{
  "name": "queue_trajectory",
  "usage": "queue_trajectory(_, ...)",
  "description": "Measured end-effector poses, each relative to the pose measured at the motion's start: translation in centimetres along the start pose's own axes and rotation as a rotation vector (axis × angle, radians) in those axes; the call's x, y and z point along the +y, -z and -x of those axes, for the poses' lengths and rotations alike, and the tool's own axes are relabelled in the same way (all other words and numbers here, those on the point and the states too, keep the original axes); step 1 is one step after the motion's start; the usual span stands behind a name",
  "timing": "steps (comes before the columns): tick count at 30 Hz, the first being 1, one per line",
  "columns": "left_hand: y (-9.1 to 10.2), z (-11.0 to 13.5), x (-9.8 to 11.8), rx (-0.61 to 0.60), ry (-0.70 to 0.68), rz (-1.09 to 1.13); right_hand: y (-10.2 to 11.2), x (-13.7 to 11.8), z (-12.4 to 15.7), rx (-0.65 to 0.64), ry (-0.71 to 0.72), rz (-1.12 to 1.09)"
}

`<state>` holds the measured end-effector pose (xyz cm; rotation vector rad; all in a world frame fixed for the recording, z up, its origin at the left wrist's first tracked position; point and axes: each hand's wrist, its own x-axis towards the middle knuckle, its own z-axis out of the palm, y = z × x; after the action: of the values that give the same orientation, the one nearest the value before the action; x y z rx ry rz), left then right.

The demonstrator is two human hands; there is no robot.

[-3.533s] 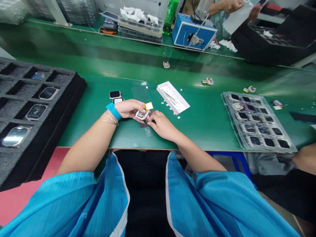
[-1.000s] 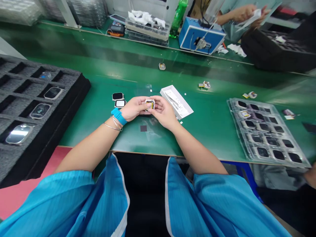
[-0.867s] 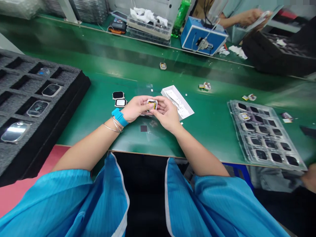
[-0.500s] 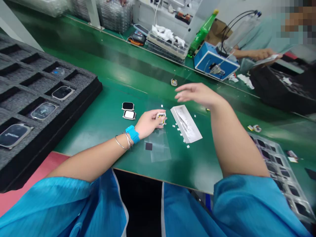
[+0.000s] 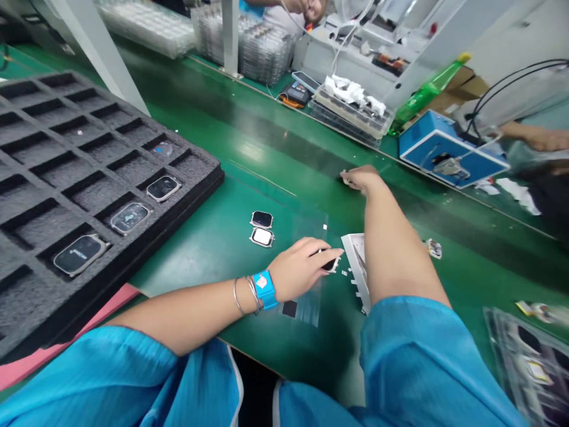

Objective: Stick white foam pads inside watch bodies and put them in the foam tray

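Note:
My left hand (image 5: pixel 299 270) rests low on the green bench, its fingers closed on a small watch body (image 5: pixel 330 265) with a dark face showing. A blue wrist strap and thin bangles sit on that wrist. My right arm stretches far across the bench. My right hand (image 5: pixel 362 179) has its fingertips gathered over a small watch part (image 5: pixel 344 175), mostly hidden beneath them. Two watch screens (image 5: pixel 262 228) lie left of my left hand. A white open box (image 5: pixel 358 267) stands between my hands, partly hidden by my right forearm.
A black foam tray (image 5: pixel 111 154) holding several watches fills the left side. A clear blister tray (image 5: pixel 502 338) sits at the lower right. A blue tester box (image 5: pixel 453 157) stands on the far shelf, with a co-worker's hand (image 5: pixel 546 140) beyond it.
My right hand has moved away from the watch body and reached far forward to the small part. The left hand has turned the watch body over. The view has swung to the right.

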<state>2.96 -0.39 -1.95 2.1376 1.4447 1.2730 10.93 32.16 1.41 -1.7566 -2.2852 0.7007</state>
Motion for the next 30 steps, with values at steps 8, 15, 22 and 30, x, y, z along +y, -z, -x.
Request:
queue_trajectory(8,0.5,-1.0,-1.1,0.064,0.067,0.049,0.7,-3.6,11.8,-0.180,0.225,-1.041)
queue_trajectory(15,1.3,-1.4,0.2,0.099,0.155,0.051,-1.1,-4.4,24.0,-0.192,0.357,-1.112)
queue_trajectory(22,4.3,0.6,1.1,0.065,0.107,-0.095,-1.2,-5.7,32.0,-0.204,0.463,-1.052)
queue_trajectory(30,11.0,10.2,2.9,0.191,0.189,-0.256,-3.2,-9.3,34.5,-0.348,0.545,-1.014)
